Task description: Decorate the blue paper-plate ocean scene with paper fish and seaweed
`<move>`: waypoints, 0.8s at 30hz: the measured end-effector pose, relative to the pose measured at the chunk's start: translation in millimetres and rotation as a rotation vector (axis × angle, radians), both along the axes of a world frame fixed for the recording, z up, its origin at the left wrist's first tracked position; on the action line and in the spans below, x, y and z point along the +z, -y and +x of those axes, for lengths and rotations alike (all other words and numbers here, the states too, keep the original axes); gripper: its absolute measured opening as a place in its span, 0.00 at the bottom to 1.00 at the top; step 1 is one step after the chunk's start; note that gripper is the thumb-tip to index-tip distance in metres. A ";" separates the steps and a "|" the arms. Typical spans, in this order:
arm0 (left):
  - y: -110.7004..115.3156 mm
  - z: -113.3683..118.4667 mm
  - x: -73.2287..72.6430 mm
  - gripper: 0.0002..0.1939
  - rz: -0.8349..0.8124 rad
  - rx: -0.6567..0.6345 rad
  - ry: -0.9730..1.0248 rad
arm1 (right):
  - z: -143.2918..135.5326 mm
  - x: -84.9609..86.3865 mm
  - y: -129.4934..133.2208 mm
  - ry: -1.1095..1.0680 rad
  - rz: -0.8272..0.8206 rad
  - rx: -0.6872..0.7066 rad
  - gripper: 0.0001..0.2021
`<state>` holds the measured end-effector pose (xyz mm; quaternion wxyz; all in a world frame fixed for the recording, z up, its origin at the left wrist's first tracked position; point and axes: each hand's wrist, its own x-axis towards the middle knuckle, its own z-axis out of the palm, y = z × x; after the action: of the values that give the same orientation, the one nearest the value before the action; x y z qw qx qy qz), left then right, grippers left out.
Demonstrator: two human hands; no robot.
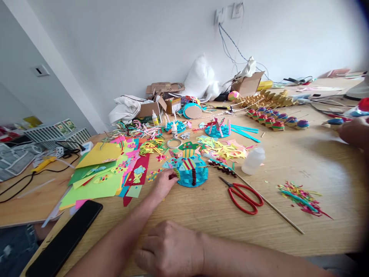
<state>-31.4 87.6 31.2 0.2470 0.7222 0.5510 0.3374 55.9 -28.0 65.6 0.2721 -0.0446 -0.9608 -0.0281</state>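
A round blue paper base [201,177] with a dark brown fuzzy stem [194,177] on it stands at the centre. A striped paper fish [188,164] sits above the base. At the base's left edge, my left hand [166,183] pinches a yellow-green fuzzy stem [177,174]. Near the front table edge rests my right hand [168,248], its fingers curled down and hidden beneath it, so anything it holds cannot be seen. Red-handled scissors [245,197] lie right of the base, beside a thin wooden stick [284,216].
Coloured paper sheets [95,177] and a black phone [66,238] lie left. A translucent bottle [253,161] and paper scraps [301,197] are right. Behind stand glue bottles, blue crafts [218,130] and cardboard boxes [150,109]. Another person's hand [354,132] is at far right.
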 end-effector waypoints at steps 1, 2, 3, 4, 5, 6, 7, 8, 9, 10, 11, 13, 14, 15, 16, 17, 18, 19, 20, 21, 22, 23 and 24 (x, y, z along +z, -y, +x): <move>0.2 0.5 1.1 0.05 -0.003 0.002 0.000 | 1.9 2.4 4.4 -0.019 0.004 0.001 0.08; 0.2 1.0 1.9 0.05 -0.004 0.002 0.000 | 3.3 3.7 8.8 -0.034 -0.002 0.000 0.08; 0.2 1.3 2.5 0.05 -0.005 0.003 0.001 | 4.2 3.9 12.9 -0.040 -0.021 -0.002 0.08; 0.2 1.5 2.8 0.06 -0.006 0.002 0.001 | 4.4 3.0 16.4 -0.040 -0.050 0.004 0.08; 0.2 1.5 2.9 0.06 -0.007 0.000 0.001 | 3.8 1.2 19.3 -0.034 -0.083 0.012 0.08; 0.4 1.4 2.9 0.06 -0.006 -0.001 0.002 | 2.7 -1.0 21.5 -0.025 -0.117 0.020 0.08; 0.6 1.3 2.8 0.06 -0.007 -0.004 0.002 | 1.1 -3.3 23.0 -0.016 -0.148 0.022 0.08; 0.8 1.1 2.7 0.06 -0.007 -0.007 0.002 | -0.5 -5.3 24.0 -0.008 -0.172 0.017 0.08; 1.1 0.9 2.7 0.06 -0.008 -0.010 0.002 | -1.9 -6.8 24.6 -0.001 -0.190 0.005 0.09; 1.3 0.8 2.7 0.06 -0.009 -0.014 0.000 | -2.6 -7.4 25.0 0.005 -0.204 -0.013 0.10; 1.4 0.7 2.8 0.06 -0.011 -0.018 -0.002 | -2.4 -7.2 25.2 0.007 -0.213 -0.029 0.10; 1.3 0.6 3.4 0.07 -0.015 -0.023 -0.009 | 1.6 -4.2 25.2 0.017 -0.228 -0.059 0.08; 1.1 0.6 3.7 0.07 -0.015 -0.024 -0.012 | 5.4 -1.8 24.8 0.029 -0.240 -0.080 0.06; 0.9 0.7 4.2 0.07 -0.015 -0.026 -0.014 | 10.2 1.0 24.0 0.053 -0.258 -0.115 0.05; 0.8 0.8 4.6 0.07 -0.015 -0.027 -0.016 | 15.7 3.7 22.6 0.089 -0.281 -0.156 0.05; 0.7 0.9 5.0 0.07 -0.014 -0.028 -0.017 | 21.5 6.3 20.4 0.135 -0.305 -0.211 0.05; 0.7 1.0 5.3 0.07 -0.013 -0.030 -0.018 | 27.4 8.2 17.3 0.183 -0.327 -0.265 0.03; 0.7 1.2 5.5 0.06 -0.012 -0.031 -0.018 | 32.8 9.3 13.3 0.232 -0.346 -0.310 0.01; 0.7 1.3 5.3 0.06 -0.011 -0.031 -0.017 | 37.5 9.5 8.4 0.272 -0.367 -0.370 0.02; 0.5 1.4 4.9 0.06 -0.011 -0.031 -0.017 | 41.3 8.8 2.8 0.301 -0.376 -0.439 0.04; 0.2 1.5 4.2 0.06 -0.011 -0.031 -0.017 | 44.0 7.4 -3.3 0.317 -0.372 -0.497 0.06; -0.2 1.6 3.2 0.05 -0.013 -0.031 -0.017 | 45.7 5.4 -9.5 0.337 -0.362 -0.525 0.07; -0.8 1.6 2.2 0.05 -0.015 -0.029 -0.017 | 46.5 3.1 -15.5 0.353 -0.349 -0.546 0.08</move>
<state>-29.8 88.5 33.4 0.2525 0.7313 0.5449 0.3233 102.4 -12.5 68.7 0.0730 -0.3396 -0.9360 0.0574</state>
